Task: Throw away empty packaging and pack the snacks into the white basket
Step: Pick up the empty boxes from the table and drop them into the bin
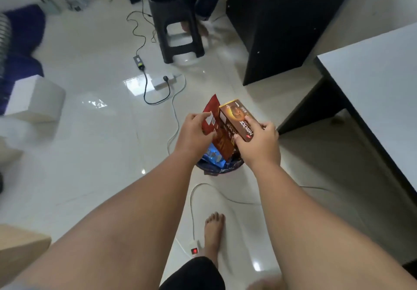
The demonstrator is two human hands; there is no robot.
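Both forearms reach out over the bin [220, 169], a small dark-lined one on the tiled floor [94, 154], and that bin is the landmark for what follows. Left of it and above its rim, the left hand [194, 131] has its fingers [204, 116] clamped on the red packet [217, 131], which stands tilted with its lower end dipping into the bin beside a blue wrapper [213, 155] already inside. Directly above the bin, the right hand [259, 140] grips the brown Nextar box [237, 120], thumb under one end and fingers [253, 123] pressed on its printed face; the box touches the red packet.

Judging by this, the step in hand is dropping empties. To do it well, lower both items until they sit well inside the rim, then release the red packet first so it does not tip out, and the box after it. Right of the bin stands the desk [372, 91]; the white basket is not in view.
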